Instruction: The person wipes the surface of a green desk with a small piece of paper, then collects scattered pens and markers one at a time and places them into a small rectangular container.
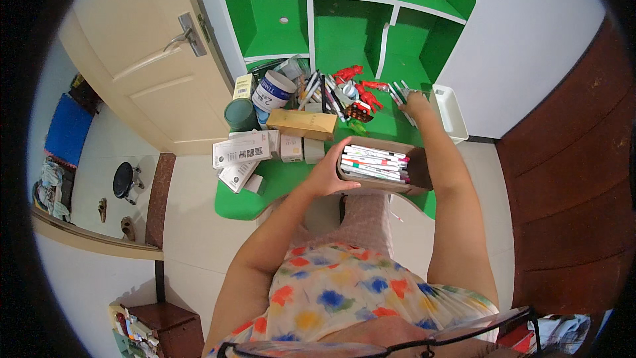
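My left hand (326,171) grips the left end of an open cardboard box (384,185) at the desk's front edge. Inside lie several white markers (374,162) with coloured ends, stacked side by side. Reaching to the back right, my right hand (415,102) has its fingers closed around a few slim white markers (399,93), partly hidden by the fingers. Just right of that hand stands a white plastic bin (450,114). Red toy figures (368,97) and a green toy (358,126) lie to its left on the desk.
Loose pens (310,89) are heaped at the back of the green desk (238,207). To the left crowd a gold box (301,123), white cartons (242,150), a white-and-blue tub (273,90) and a dark green jar (240,114). Behind rises a green shelf unit (351,26).
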The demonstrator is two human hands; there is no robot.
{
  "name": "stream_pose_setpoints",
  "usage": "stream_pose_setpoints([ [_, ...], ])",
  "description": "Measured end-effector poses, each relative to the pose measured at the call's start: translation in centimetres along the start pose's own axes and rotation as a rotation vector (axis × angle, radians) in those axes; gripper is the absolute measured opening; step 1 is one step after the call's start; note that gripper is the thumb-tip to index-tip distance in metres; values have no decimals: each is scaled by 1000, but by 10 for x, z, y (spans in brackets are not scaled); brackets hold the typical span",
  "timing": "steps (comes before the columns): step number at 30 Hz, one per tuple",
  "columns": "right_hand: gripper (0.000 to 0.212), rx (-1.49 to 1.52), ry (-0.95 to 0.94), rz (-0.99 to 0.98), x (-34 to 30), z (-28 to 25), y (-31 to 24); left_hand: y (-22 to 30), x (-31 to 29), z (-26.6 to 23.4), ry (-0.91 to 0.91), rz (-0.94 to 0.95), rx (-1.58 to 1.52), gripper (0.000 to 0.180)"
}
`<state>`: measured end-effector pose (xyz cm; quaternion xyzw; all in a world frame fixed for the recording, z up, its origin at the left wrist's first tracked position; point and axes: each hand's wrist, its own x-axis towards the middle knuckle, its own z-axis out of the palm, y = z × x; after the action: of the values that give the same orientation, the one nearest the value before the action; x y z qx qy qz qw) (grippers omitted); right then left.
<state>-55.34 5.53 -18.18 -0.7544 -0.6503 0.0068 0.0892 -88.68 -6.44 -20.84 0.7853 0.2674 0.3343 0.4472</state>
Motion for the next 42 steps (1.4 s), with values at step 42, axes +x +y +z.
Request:
stream_pose_setpoints([
  [42, 48, 187, -788, -424, -133, -133, -70, 10, 2, 4, 55, -16, 61, 117],
])
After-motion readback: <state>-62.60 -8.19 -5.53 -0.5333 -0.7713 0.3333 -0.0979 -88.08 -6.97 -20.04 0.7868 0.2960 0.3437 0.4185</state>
